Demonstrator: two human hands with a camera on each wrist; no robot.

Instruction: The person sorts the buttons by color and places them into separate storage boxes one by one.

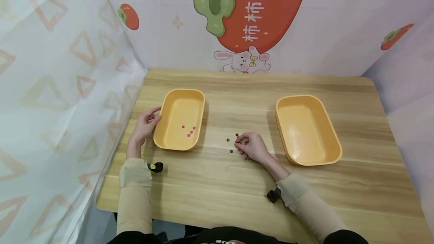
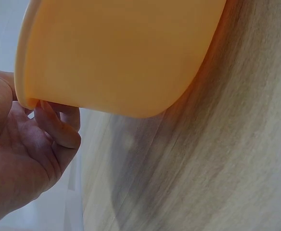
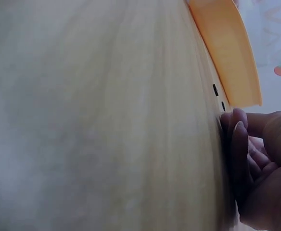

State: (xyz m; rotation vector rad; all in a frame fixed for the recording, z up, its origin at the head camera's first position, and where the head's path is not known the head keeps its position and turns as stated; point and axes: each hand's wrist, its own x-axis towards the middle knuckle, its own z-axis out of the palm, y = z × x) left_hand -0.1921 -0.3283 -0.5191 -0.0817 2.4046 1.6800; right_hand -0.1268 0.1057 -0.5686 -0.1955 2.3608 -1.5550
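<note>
At the left, my left hand grips the side rim of a yellow plastic tray. In the left wrist view its fingers curl under the tray's lip. Several small pink-red discs lie inside that tray. My right hand is low over the middle of the table, thumb and index fingertips together, apparently pinching a tiny disc that the fingers mostly hide. Beside those fingertips lie small dark discs, seen edge-on as dark slivers in the right wrist view.
A second yellow tray stands on the right of the wooden table, with no pieces visible in it. Printed cloth hangs behind the table and along both sides. A black wrist camera sits by the right cuff.
</note>
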